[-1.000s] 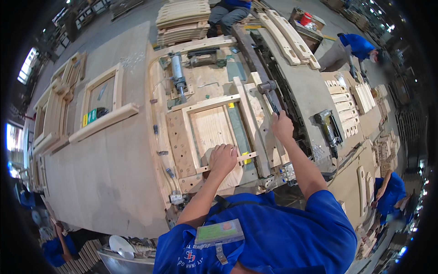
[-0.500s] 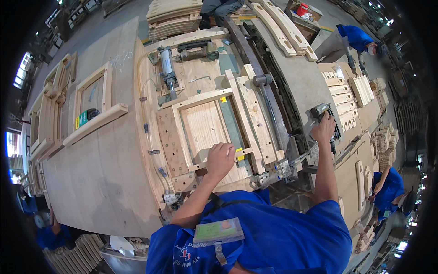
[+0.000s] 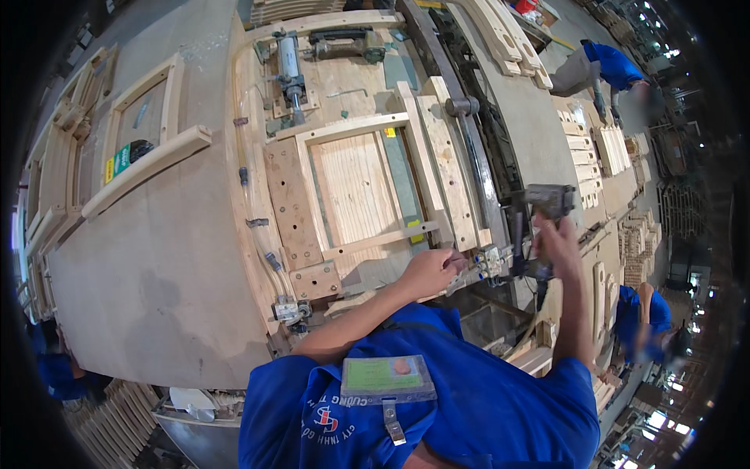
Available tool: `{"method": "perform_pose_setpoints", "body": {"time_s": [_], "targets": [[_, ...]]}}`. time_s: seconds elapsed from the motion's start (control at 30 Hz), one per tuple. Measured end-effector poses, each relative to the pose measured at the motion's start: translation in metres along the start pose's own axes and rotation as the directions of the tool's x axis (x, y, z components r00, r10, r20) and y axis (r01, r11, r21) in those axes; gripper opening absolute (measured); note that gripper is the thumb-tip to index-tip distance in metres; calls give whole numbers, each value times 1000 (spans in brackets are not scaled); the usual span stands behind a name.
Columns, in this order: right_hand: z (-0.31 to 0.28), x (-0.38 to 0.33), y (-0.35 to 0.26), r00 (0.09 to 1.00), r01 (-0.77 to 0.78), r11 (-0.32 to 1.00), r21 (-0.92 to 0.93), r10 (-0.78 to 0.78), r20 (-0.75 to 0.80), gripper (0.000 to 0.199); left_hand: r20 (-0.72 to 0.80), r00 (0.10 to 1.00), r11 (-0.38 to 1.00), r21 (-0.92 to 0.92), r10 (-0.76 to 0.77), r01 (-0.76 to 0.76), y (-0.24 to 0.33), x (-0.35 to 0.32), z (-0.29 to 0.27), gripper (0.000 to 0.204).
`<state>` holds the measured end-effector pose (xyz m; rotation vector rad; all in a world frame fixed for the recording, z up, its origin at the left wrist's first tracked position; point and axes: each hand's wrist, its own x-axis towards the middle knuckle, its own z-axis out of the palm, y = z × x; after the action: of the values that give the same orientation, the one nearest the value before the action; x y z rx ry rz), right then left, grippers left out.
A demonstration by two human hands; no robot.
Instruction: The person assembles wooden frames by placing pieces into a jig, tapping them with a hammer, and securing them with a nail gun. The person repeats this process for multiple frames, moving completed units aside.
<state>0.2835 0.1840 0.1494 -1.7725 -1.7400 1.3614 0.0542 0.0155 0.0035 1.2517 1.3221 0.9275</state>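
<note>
My right hand point(image 3: 558, 244) grips a dark air nail gun point(image 3: 551, 198), raised at the right edge of the jig and slightly blurred by motion. A pale wooden frame point(image 3: 361, 244) lies flat in the jig in front of me, its side rails and crosspieces meeting at the corners. My left hand point(image 3: 431, 271) is over the jig's near right corner, just off the frame's near crosspiece. Its fingers are curled closed beside a metal air valve point(image 3: 491, 262) with blue fittings; whatever they may hold is hidden.
An air cylinder point(image 3: 290, 69) and a second air tool point(image 3: 351, 48) lie at the jig's far end. A dark steel bar point(image 3: 478, 148) runs along its right side. On the left board point(image 3: 168, 273) are more wooden frames point(image 3: 148, 168). Co-workers point(image 3: 609, 66) stand at the right.
My right hand has lifted the nail gun off the right-hand surface and brought it nearer me. My left hand has moved right, from the frame's near crosspiece to beside the valve.
</note>
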Motion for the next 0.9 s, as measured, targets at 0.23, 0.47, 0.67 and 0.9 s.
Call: {"method": "perform_pose_setpoints", "body": {"time_s": [0.23, 0.47, 0.67, 0.9], "targets": [[127, -40, 38, 991, 100, 985, -139, -87, 98, 27, 198, 943, 908, -274, -269, 317, -9, 9, 7, 42], [156, -37, 35, 953, 303, 915, -265, -286, 102, 37, 176, 918, 842, -364, -357, 397, -41, 14, 22, 37], [162, -37, 33, 944, 330, 887, -323, -316, 96, 36, 143, 937, 826, -443, -318, 348, -55, 19, 32, 40], [156, -30, 28, 971, 223, 939, -260, -191, 143, 33, 216, 904, 799, -422, -370, 428, -44, 19, 22, 36]]}}
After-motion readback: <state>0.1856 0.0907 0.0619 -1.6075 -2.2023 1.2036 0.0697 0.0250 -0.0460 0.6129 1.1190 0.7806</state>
